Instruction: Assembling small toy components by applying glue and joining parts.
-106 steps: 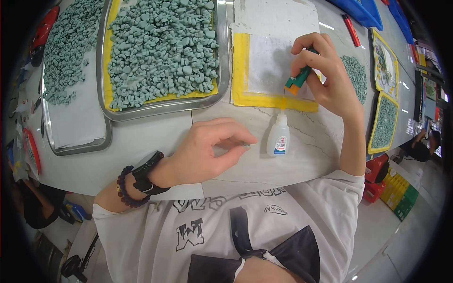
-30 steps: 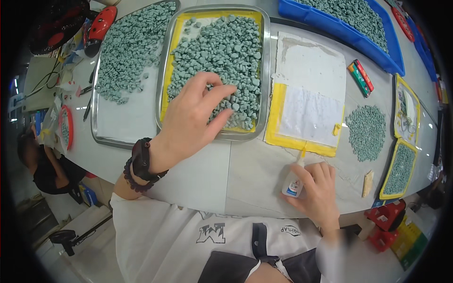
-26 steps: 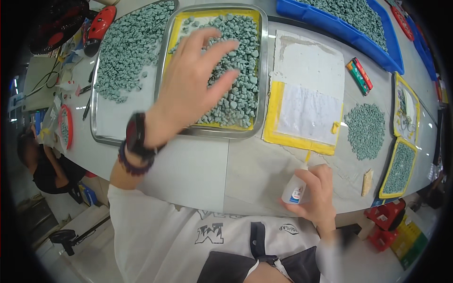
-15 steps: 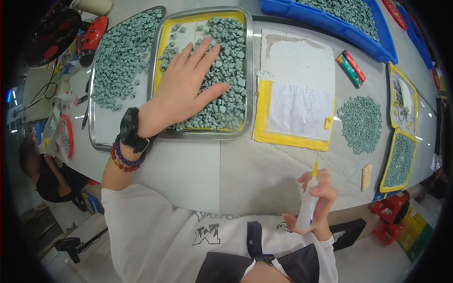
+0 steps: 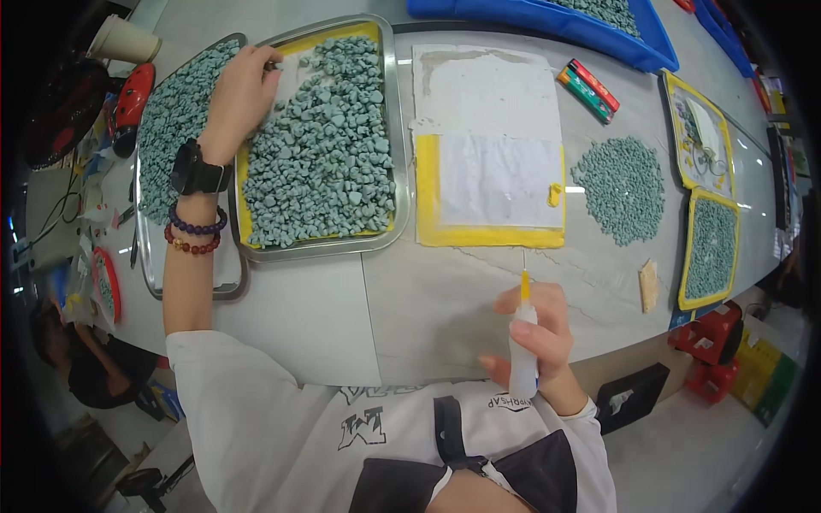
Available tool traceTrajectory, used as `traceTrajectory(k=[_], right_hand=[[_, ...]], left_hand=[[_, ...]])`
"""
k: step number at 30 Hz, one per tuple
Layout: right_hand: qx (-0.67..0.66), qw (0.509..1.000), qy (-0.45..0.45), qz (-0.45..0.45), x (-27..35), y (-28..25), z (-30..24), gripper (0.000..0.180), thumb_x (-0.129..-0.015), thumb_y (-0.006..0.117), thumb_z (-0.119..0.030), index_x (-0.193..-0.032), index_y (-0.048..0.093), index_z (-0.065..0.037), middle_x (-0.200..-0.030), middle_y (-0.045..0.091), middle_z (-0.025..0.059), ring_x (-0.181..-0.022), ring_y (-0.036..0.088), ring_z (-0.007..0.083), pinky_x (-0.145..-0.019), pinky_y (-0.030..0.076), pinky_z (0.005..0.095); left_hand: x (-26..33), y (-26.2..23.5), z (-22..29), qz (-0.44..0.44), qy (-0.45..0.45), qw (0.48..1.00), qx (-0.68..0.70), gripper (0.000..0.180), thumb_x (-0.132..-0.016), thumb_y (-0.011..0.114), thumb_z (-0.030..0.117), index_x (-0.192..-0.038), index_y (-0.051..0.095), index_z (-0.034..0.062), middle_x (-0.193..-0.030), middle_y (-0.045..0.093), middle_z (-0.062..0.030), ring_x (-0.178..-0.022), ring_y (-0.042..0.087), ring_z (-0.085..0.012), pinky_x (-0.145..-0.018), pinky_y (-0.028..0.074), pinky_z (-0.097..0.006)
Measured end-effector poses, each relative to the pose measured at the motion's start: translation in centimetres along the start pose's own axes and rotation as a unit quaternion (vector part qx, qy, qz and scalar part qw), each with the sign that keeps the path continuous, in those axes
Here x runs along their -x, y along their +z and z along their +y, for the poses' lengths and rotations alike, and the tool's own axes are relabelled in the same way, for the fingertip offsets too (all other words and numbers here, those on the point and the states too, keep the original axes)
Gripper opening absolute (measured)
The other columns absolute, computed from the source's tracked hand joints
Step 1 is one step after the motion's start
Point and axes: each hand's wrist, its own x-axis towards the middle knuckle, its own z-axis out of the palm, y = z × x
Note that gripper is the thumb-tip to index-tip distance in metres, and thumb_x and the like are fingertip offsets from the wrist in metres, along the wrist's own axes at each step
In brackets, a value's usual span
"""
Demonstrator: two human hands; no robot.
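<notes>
My left hand [image 5: 243,92] is over the far left corner of a metal tray [image 5: 398,162] lined in yellow and spread with grey-green stones [image 5: 329,154]. Its thumb and fingertips are pinched together on a small dark stone [image 5: 272,66]. In my right hand [image 5: 547,333], near the front edge of the table, is a white glue bottle [image 5: 522,350], held upright with its yellow nozzle and thin needle pointing away from me. Beyond the nozzle lies a white board [image 5: 487,94] with a yellow border and a clear sheet over its lower half.
Another stone-filled tray [image 5: 175,128] lies at the left, a paper cup [image 5: 124,39] behind it. Right of the board are a pile of small stones [image 5: 620,188], a red-and-green pack [image 5: 588,90] and a tan piece [image 5: 648,286]. A blue bin [image 5: 547,32] stands at the back.
My left hand has gone from lying spread on the stones to a pinch at the tray's far left corner. The view has shifted; my right hand still holds the glue bottle.
</notes>
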Motion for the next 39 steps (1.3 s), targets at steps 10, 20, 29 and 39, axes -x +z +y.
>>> traceTrajectory(k=[10,20,29,39], right_hand=[[-0.041,0.999,0.021,0.02,0.3,0.1,0.3,0.044,-0.072,0.074,-0.023,-0.108,0.051,-0.011,-0.095,0.059,0.0118,-0.082,0.055,0.0269,-0.072,0.044,0.038],[-0.084,0.979,-0.001,0.184,0.8,0.7,-1.2,0.045,-0.079,0.07,-0.045,-0.102,0.049,-0.013,-0.086,0.061,0.0093,-0.082,0.056,0.0272,-0.065,0.044,0.0373],[-0.105,0.994,-0.037,0.001,0.2,1.8,-0.3,0.056,-0.084,0.054,-0.06,-0.111,0.043,-0.013,-0.068,0.058,0.0069,-0.081,0.054,0.0287,-0.07,0.044,0.0397],[-0.1,0.993,0.04,-0.044,-0.4,2.2,-0.4,0.054,-0.089,0.044,-0.057,-0.101,0.048,-0.004,-0.067,0.064,0.0138,-0.086,0.063,0.0428,-0.067,0.05,0.0421]], left_hand=[[0.3,-0.8,0.9,0.039,0.04,0.998,0.006,0.021,-0.083,0.06,0.01,-0.103,0.06,0.0056,-0.09,0.058,-0.0116,-0.076,0.06,-0.03,-0.068,0.048,-0.038],[13.6,-5.1,17.9,-0.185,-0.044,0.665,0.722,0.025,-0.083,0.056,-0.012,-0.106,0.061,-0.0055,-0.105,0.055,-0.0127,-0.09,0.061,-0.0169,-0.078,0.052,-0.027],[15.9,-0.2,17.8,-0.215,-0.071,0.639,0.735,0.026,-0.083,0.053,-0.015,-0.106,0.06,-0.0061,-0.113,0.055,-0.0145,-0.099,0.06,-0.0174,-0.089,0.052,-0.031],[16.5,-0.2,18.3,-0.233,-0.147,0.596,0.754,0.031,-0.083,0.054,-0.015,-0.112,0.058,-0.0053,-0.109,0.054,-0.0099,-0.101,0.058,-0.0139,-0.087,0.053,-0.028]])
